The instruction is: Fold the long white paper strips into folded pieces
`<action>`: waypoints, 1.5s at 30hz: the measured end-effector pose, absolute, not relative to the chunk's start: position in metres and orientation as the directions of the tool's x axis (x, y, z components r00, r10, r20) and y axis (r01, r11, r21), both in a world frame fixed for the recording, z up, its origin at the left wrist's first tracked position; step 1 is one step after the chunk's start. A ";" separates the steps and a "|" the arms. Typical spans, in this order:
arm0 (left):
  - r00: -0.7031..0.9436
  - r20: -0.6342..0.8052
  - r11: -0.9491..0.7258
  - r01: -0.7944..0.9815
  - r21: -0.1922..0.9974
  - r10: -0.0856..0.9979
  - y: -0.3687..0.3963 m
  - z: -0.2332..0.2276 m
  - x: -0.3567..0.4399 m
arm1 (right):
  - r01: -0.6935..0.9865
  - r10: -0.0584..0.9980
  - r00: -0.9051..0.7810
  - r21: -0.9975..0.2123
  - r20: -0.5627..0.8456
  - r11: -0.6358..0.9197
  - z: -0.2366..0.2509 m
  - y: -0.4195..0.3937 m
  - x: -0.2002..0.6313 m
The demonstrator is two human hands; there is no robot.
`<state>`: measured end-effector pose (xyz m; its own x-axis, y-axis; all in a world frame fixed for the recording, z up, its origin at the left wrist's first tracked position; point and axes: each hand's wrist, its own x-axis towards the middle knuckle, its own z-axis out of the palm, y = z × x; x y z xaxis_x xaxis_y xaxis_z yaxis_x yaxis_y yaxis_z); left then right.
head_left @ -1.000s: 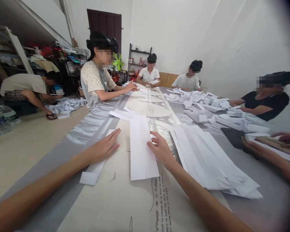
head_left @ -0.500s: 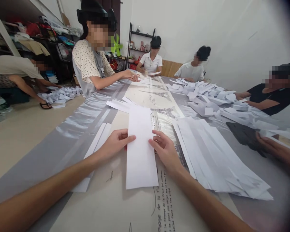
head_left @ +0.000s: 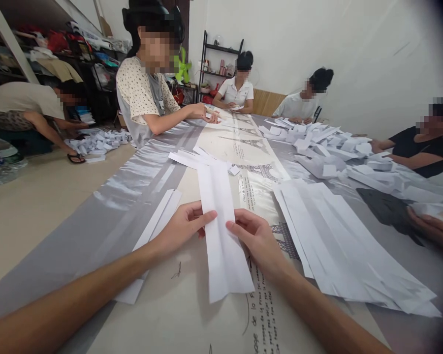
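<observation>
Between my hands, above the table, is a long white paper strip (head_left: 223,255), bent lengthwise along its middle. My left hand (head_left: 188,221) grips its left edge, thumb in front and fingers behind. On the opposite edge, my right hand (head_left: 249,233) pinches it the same way. Left of my left hand lies a small set of white strips (head_left: 157,219), partly covered by my forearm. To the right of my right hand is a large stack of flat white paper strips (head_left: 339,241). More loose strips (head_left: 190,158) lie just beyond the held one.
A grey tablecloth with a printed cream runner (head_left: 170,305) covers the table. A heap of folded papers (head_left: 325,142) lies at the far right, near a dark flat object (head_left: 384,209). Several co-workers sit or stand around; one person (head_left: 33,108) bends over papers (head_left: 99,142) on the floor.
The strip was nearly flat and now bends inward along its length, its lower end creased. My hands have come slightly closer together. The view has shifted a little, moving the scene rightward.
</observation>
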<state>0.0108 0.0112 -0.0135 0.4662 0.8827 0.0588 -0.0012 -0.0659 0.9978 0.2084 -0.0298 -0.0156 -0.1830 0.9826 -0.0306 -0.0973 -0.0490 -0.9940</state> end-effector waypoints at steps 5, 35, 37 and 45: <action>0.538 0.056 -0.056 -0.016 0.998 0.841 0.009 -0.009 0.010 | -0.209 0.971 -0.194 -0.961 -0.140 -0.180 -0.011 -0.032 0.208; 0.108 0.078 -0.055 -0.204 0.977 0.991 0.021 -0.004 0.003 | -0.098 0.820 -0.522 -0.938 -0.235 -0.331 -0.013 -0.046 0.188; 0.080 0.109 -0.088 -0.227 0.970 0.991 0.025 -0.002 0.000 | -0.095 0.805 -0.540 -0.933 -0.245 -0.347 -0.013 -0.046 0.189; -0.012 0.216 -0.213 -0.231 0.950 0.976 0.045 0.007 -0.022 | -0.023 0.772 -0.571 -0.935 -0.279 -0.355 -0.011 -0.045 0.198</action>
<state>-0.0215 0.0447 0.0072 -0.0118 0.9763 0.2159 -0.2306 -0.2128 0.9495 0.1975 -0.0449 -0.0105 -0.5707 0.7722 -0.2792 -0.0234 -0.3552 -0.9345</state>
